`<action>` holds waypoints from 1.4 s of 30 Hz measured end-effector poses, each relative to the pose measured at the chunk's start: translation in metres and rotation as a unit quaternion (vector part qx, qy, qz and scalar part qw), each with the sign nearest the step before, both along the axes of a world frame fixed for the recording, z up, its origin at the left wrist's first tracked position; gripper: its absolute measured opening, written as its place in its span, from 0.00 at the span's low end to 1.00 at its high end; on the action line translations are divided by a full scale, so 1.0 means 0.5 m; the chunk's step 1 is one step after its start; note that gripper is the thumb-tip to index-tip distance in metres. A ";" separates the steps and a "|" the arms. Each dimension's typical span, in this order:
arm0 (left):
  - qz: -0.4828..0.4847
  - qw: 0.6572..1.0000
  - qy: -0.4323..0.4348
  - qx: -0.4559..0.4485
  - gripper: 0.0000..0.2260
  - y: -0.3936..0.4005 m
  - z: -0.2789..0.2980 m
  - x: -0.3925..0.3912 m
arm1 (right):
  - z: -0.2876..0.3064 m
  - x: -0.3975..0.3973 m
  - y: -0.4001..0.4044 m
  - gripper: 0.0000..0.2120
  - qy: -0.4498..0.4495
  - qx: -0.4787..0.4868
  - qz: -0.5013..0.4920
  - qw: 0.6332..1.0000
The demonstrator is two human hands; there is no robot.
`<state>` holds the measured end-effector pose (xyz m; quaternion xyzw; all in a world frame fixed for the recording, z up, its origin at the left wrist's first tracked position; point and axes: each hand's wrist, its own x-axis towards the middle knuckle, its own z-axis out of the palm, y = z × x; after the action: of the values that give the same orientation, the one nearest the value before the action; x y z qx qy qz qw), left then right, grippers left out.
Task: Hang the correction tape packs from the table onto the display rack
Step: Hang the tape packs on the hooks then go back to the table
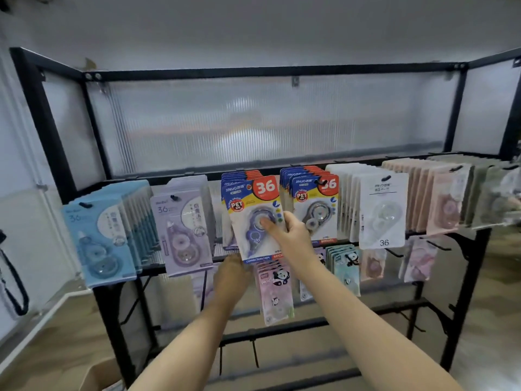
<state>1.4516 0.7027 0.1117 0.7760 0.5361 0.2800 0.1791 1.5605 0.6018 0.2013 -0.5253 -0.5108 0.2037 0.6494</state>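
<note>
The right hand [293, 234] is pinching a blue correction tape pack [255, 221] against the display rack [42, 122] while the left hand [229, 273] is supporting its bottom edge.

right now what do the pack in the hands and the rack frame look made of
Blue pack: glossy printed card with a clear plastic blister, judging by the glare and the see-through dome. Rack frame: probably black-painted metal, from its thin square bars and bolted corners.

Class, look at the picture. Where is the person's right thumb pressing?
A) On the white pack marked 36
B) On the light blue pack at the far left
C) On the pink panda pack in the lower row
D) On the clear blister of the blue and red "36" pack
D: the right hand grips the tilted blue and red "36" pack, its thumb lying on the clear blister, while the left hand holds the pack's bottom edge.
</note>
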 end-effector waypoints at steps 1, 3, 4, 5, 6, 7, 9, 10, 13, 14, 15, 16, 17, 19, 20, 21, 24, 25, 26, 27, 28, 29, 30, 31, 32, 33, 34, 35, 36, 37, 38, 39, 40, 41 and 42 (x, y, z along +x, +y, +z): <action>-0.001 0.996 0.084 0.024 0.16 -0.004 -0.003 -0.004 | -0.004 0.000 0.004 0.18 -0.002 -0.010 0.004 1.000; 0.004 0.974 0.217 0.057 0.18 -0.021 -0.007 -0.013 | -0.011 -0.001 0.012 0.21 -0.006 -0.032 0.010 0.999; 0.005 0.964 0.257 0.067 0.18 -0.032 -0.010 -0.018 | -0.011 -0.002 0.013 0.21 -0.012 -0.043 0.010 0.999; 0.000 0.955 0.285 0.078 0.17 -0.044 -0.011 -0.023 | -0.012 -0.002 0.015 0.20 -0.018 -0.054 0.008 0.998; -0.008 0.948 0.307 0.087 0.18 -0.055 -0.013 -0.027 | -0.012 -0.002 0.016 0.18 -0.024 -0.061 0.006 0.998; -0.015 0.940 0.328 0.095 0.18 -0.068 -0.013 -0.031 | -0.013 -0.001 0.017 0.16 -0.032 -0.065 0.001 0.997; -0.017 0.926 0.363 0.107 0.19 -0.094 -0.011 -0.039 | -0.013 0.001 0.022 0.15 -0.053 -0.076 -0.011 0.996; -0.015 0.921 0.372 0.111 0.19 -0.107 -0.009 -0.043 | -0.012 0.003 0.028 0.15 -0.065 -0.088 -0.016 0.994; -0.002 0.914 0.388 0.115 0.18 -0.143 -0.010 -0.061 | -0.007 0.005 0.061 0.22 -0.073 -0.147 -0.031 0.986; 0.005 0.915 0.387 0.111 0.19 -0.155 -0.008 -0.067 | -0.002 0.006 0.070 0.25 -0.078 -0.167 -0.035 0.982; 0.012 0.917 0.384 0.104 0.20 -0.166 -0.006 -0.076 | 0.000 0.006 0.080 0.27 -0.084 -0.186 -0.038 0.978; 0.016 0.921 0.378 0.096 0.21 -0.175 -0.003 -0.086 | 0.001 0.006 0.088 0.28 -0.091 -0.195 -0.041 0.976; 0.019 0.924 0.371 0.089 0.22 -0.184 0.000 -0.097 | 0.002 0.006 0.094 0.27 -0.093 -0.202 -0.043 0.974; 0.025 0.925 0.369 0.081 0.21 -0.200 0.005 -0.126 | -0.002 -0.001 0.101 0.27 -0.093 -0.210 -0.051 0.972; 0.027 0.923 0.375 0.081 0.20 -0.207 0.006 -0.143 | -0.010 -0.006 0.102 0.27 -0.097 -0.225 -0.056 0.968; 0.032 0.921 0.380 0.081 0.18 -0.212 0.006 -0.161 | -0.023 -0.012 0.100 0.28 -0.093 -0.246 -0.059 0.963; 0.053 0.913 0.397 0.074 0.16 -0.230 0.006 -0.225 | -0.087 -0.048 0.064 0.21 -0.112 -0.306 -0.043 0.944; 0.058 0.913 0.398 0.068 0.15 -0.236 0.004 -0.249 | -0.113 -0.063 0.048 0.19 -0.132 -0.323 -0.033 0.937; 0.065 0.913 0.398 0.060 0.15 -0.243 0.005 -0.274 | -0.136 -0.081 0.033 0.18 -0.159 -0.331 -0.027 0.930; 0.073 0.912 0.400 0.056 0.15 -0.249 0.004 -0.303 | -0.151 -0.103 0.019 0.17 -0.184 -0.333 -0.023 0.925; 0.083 0.910 0.404 0.053 0.16 -0.257 0.005 -0.333 | -0.159 -0.129 0.007 0.16 -0.209 -0.327 -0.015 0.921; 0.092 0.907 0.409 0.049 0.16 -0.266 0.006 -0.367 | -0.160 -0.159 -0.003 0.14 -0.234 -0.319 -0.002 0.919; 0.100 0.904 0.413 0.043 0.16 -0.278 0.009 -0.403 | -0.155 -0.194 -0.013 0.12 -0.262 -0.307 0.012 0.915; 0.108 0.902 0.417 0.036 0.16 -0.291 0.012 -0.444 | -0.147 -0.234 -0.024 0.11 -0.296 -0.292 0.025 0.909; 0.119 0.899 0.420 0.031 0.17 -0.306 0.015 -0.491 | -0.137 -0.281 -0.036 0.10 -0.331 -0.268 0.040 0.904; 0.131 0.896 0.423 0.024 0.18 -0.322 0.017 -0.540 | -0.130 -0.332 -0.047 0.09 -0.365 -0.236 0.054 0.899; 0.145 0.892 0.427 0.017 0.18 -0.343 0.020 -0.593 | -0.125 -0.389 -0.058 0.10 -0.394 -0.204 0.069 0.893; 0.159 0.889 0.430 0.005 0.18 -0.366 0.023 -0.649 | -0.125 -0.451 -0.070 0.11 -0.419 -0.179 0.087 0.886; 0.174 0.885 0.431 -0.010 0.19 -0.392 0.027 -0.708 | -0.127 -0.519 -0.081 0.12 -0.446 -0.157 0.107 0.875; 0.189 0.882 0.430 -0.027 0.19 -0.417 0.029 -0.769 | -0.131 -0.590 -0.095 0.14 -0.476 -0.140 0.130 0.858; 0.206 0.879 0.427 -0.045 0.19 -0.445 0.029 -0.832 | -0.138 -0.666 -0.113 0.16 -0.509 -0.127 0.156 0.837; 0.225 0.877 0.420 -0.063 0.20 -0.476 0.030 -0.897 | -0.143 -0.744 -0.137 0.17 -0.537 -0.110 0.184 0.816; 0.247 0.875 0.408 -0.079 0.20 -0.510 0.031 -0.961 | -0.150 -0.823 -0.164 0.18 -0.560 -0.092 0.208 0.797; 0.269 0.874 0.395 -0.093 0.20 -0.546 0.029 -1.024 | -0.157 -0.901 -0.193 0.18 -0.576 -0.077 0.233 0.780; 0.290 0.870 0.385 -0.105 0.20 -0.586 0.026 -1.088 | -0.167 -0.980 -0.222 0.18 -0.588 -0.061 0.259 0.764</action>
<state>0.9076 0.4095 0.1246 0.6086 0.7897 -0.0591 -0.0502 1.0707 0.4905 0.1177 -0.4283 -0.8956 0.0468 0.1107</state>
